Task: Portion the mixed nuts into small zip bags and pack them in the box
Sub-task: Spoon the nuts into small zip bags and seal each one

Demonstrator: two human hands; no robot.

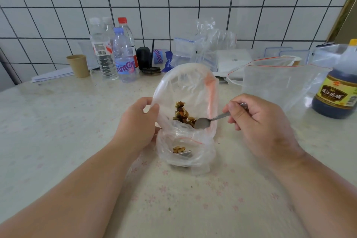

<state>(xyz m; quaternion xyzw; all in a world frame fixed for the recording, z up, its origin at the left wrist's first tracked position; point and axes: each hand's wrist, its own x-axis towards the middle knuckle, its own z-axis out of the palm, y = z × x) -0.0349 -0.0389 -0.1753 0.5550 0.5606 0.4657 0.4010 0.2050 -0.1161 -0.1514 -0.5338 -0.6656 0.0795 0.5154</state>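
A large clear zip bag (190,85) with a red seal stands open at the table's centre, with mixed nuts (181,113) piled inside. My left hand (138,120) pinches its left rim and holds it open. My right hand (257,120) grips a metal spoon (202,122) by the handle; the bowl is inside the bag, touching the nuts. In front of it lies a small zip bag (183,152), open, holding a few nuts (178,149). A clear plastic box (183,52) stands at the back.
Several water bottles (123,58) and a paper cup (78,65) stand at the back left. A dark vinegar bottle (337,87) is at the far right, with another open zip bag (280,83) beside it. Lids and containers line the tiled wall.
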